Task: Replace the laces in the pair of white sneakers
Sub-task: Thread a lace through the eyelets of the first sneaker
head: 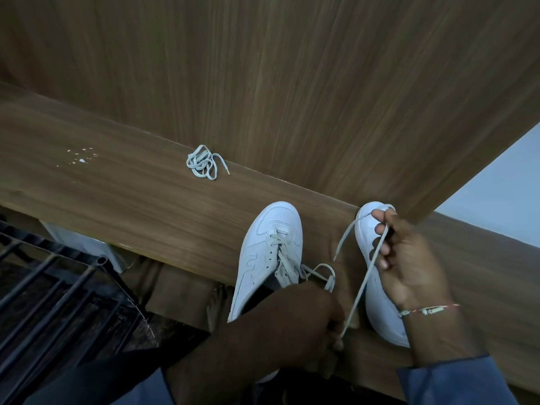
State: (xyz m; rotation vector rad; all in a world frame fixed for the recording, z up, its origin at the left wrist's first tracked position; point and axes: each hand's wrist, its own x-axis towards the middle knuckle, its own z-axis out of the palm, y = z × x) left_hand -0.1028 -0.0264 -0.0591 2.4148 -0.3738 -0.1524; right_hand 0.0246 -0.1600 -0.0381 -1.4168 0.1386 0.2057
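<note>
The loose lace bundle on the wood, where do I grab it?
Pinch the bunched loops in the middle of the loose lace bundle, probably from above on the near side: it lies flat on the wooden ledge, and the panel stands close behind.

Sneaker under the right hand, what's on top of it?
The right hand lies over the sneaker, gripping a lace that runs to the left hand. The hand covers its middle, so any lacing there is hidden.

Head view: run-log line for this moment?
left hand pinches lace | right hand grips lace over right sneaker | left sneaker part-laced | spare lace on table
</note>
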